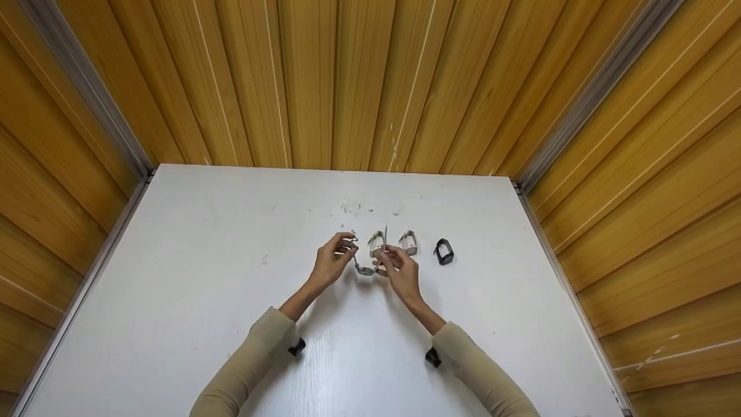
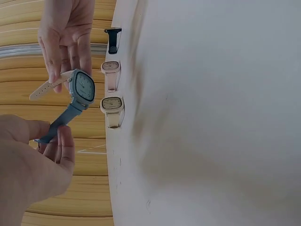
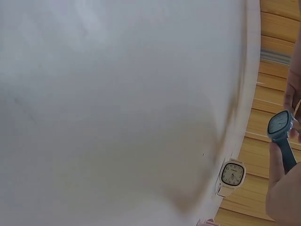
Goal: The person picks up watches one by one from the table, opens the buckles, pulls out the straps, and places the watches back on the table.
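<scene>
Hand on L is clamped on one strap of a blue-grey watch, thumb & fingers pinching; R hand likewise pinches the other strap. Watch hangs btwn the two, off the white tabletop, approx. mid-width, dial visible in both wrist views.

Just beyond: 3 more watches on the tabletop, straps curled in loops, loose row L to R: cream watch, pinkish watch, black watch. R hand & its raised strap partly block the cream one in head view; the other two show clear of both hands.

Beige sleeves come in from bottom edge, small black device at the inner side of each.

Tabletop: slight sheen, dark scuffs twd back edge past the watches, a few faint marks elsewhere, soft shadows nr hands & arms. Grey rails run along L & R sides.

Room: yellow-brown wood-look panels at back, L & R, w/ thin white streaks; grey posts in the two back corners.
</scene>
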`<state>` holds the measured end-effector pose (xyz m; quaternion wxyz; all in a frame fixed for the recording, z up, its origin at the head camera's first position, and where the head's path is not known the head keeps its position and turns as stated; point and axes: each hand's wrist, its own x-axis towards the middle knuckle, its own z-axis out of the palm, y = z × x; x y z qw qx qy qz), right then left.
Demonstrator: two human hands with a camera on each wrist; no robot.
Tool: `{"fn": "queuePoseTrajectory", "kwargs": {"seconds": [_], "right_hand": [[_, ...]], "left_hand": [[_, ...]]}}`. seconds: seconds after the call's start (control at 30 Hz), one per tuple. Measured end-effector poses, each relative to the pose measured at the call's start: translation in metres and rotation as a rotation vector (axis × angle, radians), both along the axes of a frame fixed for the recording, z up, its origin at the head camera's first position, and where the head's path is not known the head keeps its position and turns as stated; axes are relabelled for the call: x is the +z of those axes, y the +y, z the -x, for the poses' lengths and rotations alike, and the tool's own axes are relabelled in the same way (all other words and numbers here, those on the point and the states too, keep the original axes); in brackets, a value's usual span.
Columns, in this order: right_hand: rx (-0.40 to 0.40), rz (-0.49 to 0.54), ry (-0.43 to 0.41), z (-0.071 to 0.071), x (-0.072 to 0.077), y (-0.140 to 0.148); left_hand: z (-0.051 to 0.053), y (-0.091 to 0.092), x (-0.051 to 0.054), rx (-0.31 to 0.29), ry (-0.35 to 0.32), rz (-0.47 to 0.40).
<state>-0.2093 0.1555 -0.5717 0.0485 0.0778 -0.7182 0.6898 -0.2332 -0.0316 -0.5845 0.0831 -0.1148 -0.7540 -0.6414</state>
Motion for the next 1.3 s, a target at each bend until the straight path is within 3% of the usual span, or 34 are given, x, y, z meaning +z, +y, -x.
{"fn": "queuePoseTrajectory", "kwargs": {"seconds": [0.2, 0.47, 0.6, 0.73, 0.77, 1.0, 1.3], "right_hand": [[-0.004, 0.024, -0.057, 0.009, -0.017, 0.0], [-0.008, 0.066, -0.103, 0.018, -0.03, -0.009], [-0.001, 0.067, -0.105, 0.022, -0.031, -0.016], [0.018, 0.067, -0.108, 0.026, -0.031, -0.024], [0.024, 0.064, -0.113, 0.027, -0.031, -0.027], [0.068, 0.017, -0.139, 0.035, -0.03, -0.047], [0.078, -0.121, -0.131, 0.044, -0.028, -0.078]], "left_hand": [[-0.003, 0.0, -0.001, 0.101, -0.038, -0.044], [-0.003, -0.006, -0.002, 0.256, -0.186, -0.155], [-0.003, -0.01, 0.002, 0.278, -0.236, -0.195], [-0.001, -0.016, 0.002, 0.301, -0.278, -0.171], [0.002, -0.018, -0.002, 0.313, -0.271, -0.167], [0.005, -0.03, -0.003, 0.37, -0.265, -0.157], [0.008, -0.057, -0.009, 0.443, -0.306, -0.142]]}}
